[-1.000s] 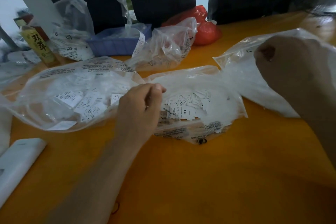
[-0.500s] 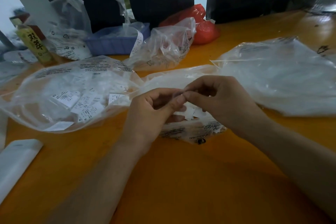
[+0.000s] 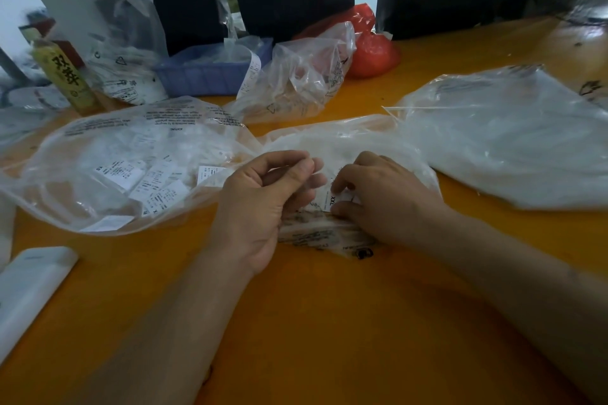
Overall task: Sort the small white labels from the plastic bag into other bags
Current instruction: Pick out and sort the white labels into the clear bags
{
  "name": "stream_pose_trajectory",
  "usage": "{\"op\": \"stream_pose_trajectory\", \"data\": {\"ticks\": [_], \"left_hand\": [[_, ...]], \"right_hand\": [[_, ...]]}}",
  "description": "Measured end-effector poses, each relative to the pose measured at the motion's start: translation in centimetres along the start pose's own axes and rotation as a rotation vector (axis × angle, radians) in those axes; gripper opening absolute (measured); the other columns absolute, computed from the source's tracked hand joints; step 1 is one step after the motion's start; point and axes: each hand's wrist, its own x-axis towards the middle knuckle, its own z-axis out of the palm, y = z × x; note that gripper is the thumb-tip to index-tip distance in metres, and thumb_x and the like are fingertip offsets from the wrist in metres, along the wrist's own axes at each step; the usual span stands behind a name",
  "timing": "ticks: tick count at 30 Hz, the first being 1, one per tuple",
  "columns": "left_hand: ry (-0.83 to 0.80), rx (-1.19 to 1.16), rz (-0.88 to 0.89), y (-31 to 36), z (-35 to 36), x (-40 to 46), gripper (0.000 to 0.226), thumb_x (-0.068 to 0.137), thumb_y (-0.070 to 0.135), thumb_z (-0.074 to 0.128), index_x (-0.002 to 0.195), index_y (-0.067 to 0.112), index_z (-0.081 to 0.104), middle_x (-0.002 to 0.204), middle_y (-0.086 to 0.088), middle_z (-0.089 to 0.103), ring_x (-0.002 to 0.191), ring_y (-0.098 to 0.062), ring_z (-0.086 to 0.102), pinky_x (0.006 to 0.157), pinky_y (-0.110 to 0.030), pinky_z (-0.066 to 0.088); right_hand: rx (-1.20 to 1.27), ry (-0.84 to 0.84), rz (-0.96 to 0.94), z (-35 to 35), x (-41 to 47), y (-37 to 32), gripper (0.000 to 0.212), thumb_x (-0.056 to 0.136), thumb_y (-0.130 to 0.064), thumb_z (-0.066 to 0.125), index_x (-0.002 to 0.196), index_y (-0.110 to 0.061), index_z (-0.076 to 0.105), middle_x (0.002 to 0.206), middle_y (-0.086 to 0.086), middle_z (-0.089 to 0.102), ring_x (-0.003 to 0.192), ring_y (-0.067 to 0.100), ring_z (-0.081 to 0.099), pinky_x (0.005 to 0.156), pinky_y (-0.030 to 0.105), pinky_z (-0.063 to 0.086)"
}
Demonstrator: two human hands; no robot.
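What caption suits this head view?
Both hands, left hand and right hand, pick at XXL label on middle bag.

Two bare hands, L & R, both over the table (image 3: 329, 322). The left hand (image 3: 260, 207) is seen palm side, w/ creases across the heel of the palm and at the finger joints. The right hand (image 3: 388, 204) is seen from the back, knuckles in a ridged row. The left forearm (image 3: 164, 339) is bare from the wrist to the table's near edge. The right forearm (image 3: 526, 273) is likewise bare, out to the table's right edge (a faint small spot sits on its upper side, too blurred to tell what it is). Nails too small to make out.
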Motion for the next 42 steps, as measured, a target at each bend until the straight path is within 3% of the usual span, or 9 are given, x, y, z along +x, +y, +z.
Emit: {"op": "stream_pose_trajectory", "data": {"ticks": [6,12,19,24,30,36,42], "left_hand": [[0.008,-0.079,-0.023,-0.2,0.2,0.1,0.021,0.073,0.018,0.081,0.093,0.011,0.08,0.101,-0.018,0.08,0.096,-0.029,0.08,0.074,-0.021,0.062],[-0.012,-0.061,-0.025,-0.4,0.3,0.1,0.019,0.075,0.02,0.08,0.092,0.013,0.085,0.103,-0.017,0.08,0.101,-0.029,0.079,0.079,-0.023,0.062],[-0.053,-0.028,-0.017,-0.4,0.4,0.0,0.026,0.085,0.018,0.073,0.108,0.008,0.077,0.109,-0.015,0.08,0.103,-0.026,0.078,0.075,-0.024,0.063],[-0.053,-0.004,0.002,-0.5,0.3,0.0,0.022,0.083,0.02,0.074,0.103,0.014,0.08,0.109,-0.013,0.08,0.102,-0.025,0.079,0.071,-0.02,0.062],[-0.042,-0.066,-0.005,-0.6,0.2,0.2,0.03,0.081,0.015,0.073,0.11,0.006,0.077,0.113,-0.016,0.079,0.107,-0.028,0.077,0.081,-0.02,0.061],[0.006,-0.077,0.01,-0.5,0.0,0.5,0.025,0.088,0.01,0.069,0.111,0.004,0.075,0.112,-0.016,0.079,0.109,-0.028,0.077,0.082,-0.019,0.061],[0.048,-0.054,-0.002,-0.4,-0.2,0.5,0.017,0.1,0.003,0.062,0.114,0.002,0.073,0.111,-0.015,0.08,0.108,-0.027,0.077,0.082,-0.021,0.061]], "right_hand": [[0.064,-0.026,0.009,-0.2,0.0,-0.1,0.011,0.095,-0.041,0.068,0.101,-0.032,0.066,0.114,-0.003,0.055,0.11,0.021,0.052,0.093,0.034,0.045],[0.054,0.012,0.059,0.6,-0.1,-0.4,0.048,0.091,-0.057,0.066,0.127,-0.027,0.055,0.119,-0.003,0.055,0.112,0.019,0.051,0.083,0.029,0.035],[0.082,0.009,0.062,0.5,0.1,-0.2,0.019,0.094,-0.047,0.067,0.101,-0.029,0.062,0.108,-0.002,0.053,0.102,0.02,0.055,0.079,0.028,0.035],[0.058,0.047,0.066,0.9,0.0,-0.4,0.046,0.088,-0.058,0.068,0.117,-0.025,0.056,0.109,-0.003,0.053,0.094,0.015,0.047,0.078,0.029,0.037],[0.072,0.005,0.105,0.7,0.4,-0.5,0.026,0.091,-0.051,0.069,0.095,-0.026,0.065,0.107,0.0,0.052,0.095,0.02,0.054,0.08,0.032,0.042],[0.1,0.013,0.144,0.4,0.4,-0.2,0.038,0.092,-0.045,0.071,0.119,-0.021,0.057,0.116,0.002,0.055,0.098,0.021,0.053,0.078,0.031,0.036],[0.003,0.085,0.035,0.5,-0.2,-0.4,0.022,0.098,-0.043,0.062,0.114,-0.028,0.066,0.114,0.0,0.057,0.103,0.024,0.057,0.077,0.031,0.036]]}}
